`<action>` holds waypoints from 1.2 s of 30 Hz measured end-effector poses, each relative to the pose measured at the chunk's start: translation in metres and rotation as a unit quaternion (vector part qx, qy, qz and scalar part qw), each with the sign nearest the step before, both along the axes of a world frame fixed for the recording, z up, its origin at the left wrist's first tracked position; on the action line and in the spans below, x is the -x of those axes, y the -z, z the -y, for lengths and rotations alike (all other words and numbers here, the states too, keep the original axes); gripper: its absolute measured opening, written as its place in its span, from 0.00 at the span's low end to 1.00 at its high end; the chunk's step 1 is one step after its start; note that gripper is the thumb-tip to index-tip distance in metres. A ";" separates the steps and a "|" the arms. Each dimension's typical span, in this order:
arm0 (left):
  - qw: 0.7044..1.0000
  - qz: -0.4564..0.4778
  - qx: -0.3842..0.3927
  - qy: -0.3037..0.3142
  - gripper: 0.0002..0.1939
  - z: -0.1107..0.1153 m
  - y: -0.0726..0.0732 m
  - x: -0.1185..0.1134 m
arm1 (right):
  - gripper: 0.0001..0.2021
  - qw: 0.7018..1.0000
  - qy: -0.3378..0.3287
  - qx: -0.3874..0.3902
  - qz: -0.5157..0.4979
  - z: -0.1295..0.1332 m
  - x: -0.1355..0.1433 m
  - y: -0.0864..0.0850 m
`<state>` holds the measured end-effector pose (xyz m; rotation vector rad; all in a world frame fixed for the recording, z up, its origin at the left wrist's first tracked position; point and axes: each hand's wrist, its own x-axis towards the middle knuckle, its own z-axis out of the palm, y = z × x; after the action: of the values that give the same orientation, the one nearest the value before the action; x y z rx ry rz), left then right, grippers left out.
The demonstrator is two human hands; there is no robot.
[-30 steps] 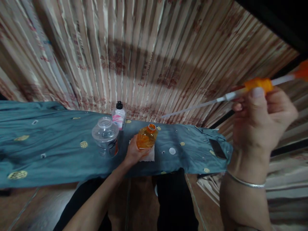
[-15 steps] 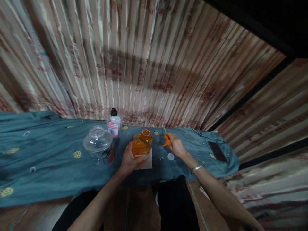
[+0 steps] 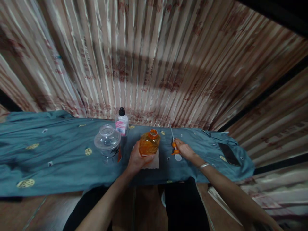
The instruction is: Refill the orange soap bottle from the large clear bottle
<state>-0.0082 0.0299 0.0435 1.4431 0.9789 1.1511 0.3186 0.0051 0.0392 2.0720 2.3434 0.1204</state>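
My left hand (image 3: 139, 159) is wrapped round the lower left side of an orange see-through bottle (image 3: 149, 143), whose round mouth is uncapped. Under the bottle lies a white paper sheet (image 3: 155, 163). To the right, my right hand (image 3: 183, 148) grips an orange pump top (image 3: 175, 149) with a thin tube (image 3: 171, 132) pointing up and away. The spout end is low, beside a small white disc (image 3: 178, 157) on the cloth. My right fingertips are partly hidden.
Left of the bottle stand a clear wide-bodied jar (image 3: 107, 141) and a clear bottle with a black cap and pink label (image 3: 122, 124). A dark phone (image 3: 228, 154) lies right on the green cloth (image 3: 64, 160). Behind hangs a pleated curtain (image 3: 144, 64).
The pump top in my right hand has come down close to the white disc, its tube now pointing more upright. My left hand keeps its hold on the bottle. The whole view has shifted a little.
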 end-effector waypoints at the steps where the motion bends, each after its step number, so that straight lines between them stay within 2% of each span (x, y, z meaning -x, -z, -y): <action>1: 1.000 -0.001 0.004 0.004 0.35 0.000 -0.001 0.000 | 0.28 1.000 0.010 0.014 0.004 0.001 -0.002 -0.001; 10: 1.000 0.005 0.008 0.012 0.46 -0.001 0.001 0.001 | 0.31 0.994 0.082 0.078 -0.009 0.007 0.001 -0.009; 14: 1.000 0.005 0.002 0.015 0.45 -0.002 0.003 0.001 | 0.30 0.987 0.129 0.086 -0.038 0.003 0.002 -0.013; 19: 1.000 -0.003 -0.006 0.015 0.44 -0.003 0.003 0.002 | 0.18 0.970 0.214 0.076 -0.083 -0.006 0.004 -0.016; 24: 1.000 -0.010 -0.011 0.010 0.44 -0.003 0.005 0.002 | 0.20 0.955 0.257 0.059 -0.134 -0.019 0.015 -0.019; 32: 1.000 -0.011 -0.019 0.018 0.42 -0.001 0.001 0.003 | 0.14 0.949 0.264 0.026 -0.168 -0.030 0.031 -0.018; 36: 0.999 -0.005 -0.024 0.024 0.45 0.000 0.002 0.003 | 0.21 0.957 0.226 -0.010 -0.180 -0.021 0.042 -0.024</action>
<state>-0.0112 0.0303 0.0417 1.5040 0.9236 1.1411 0.2766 0.0264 0.0633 2.7737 1.9431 -0.2626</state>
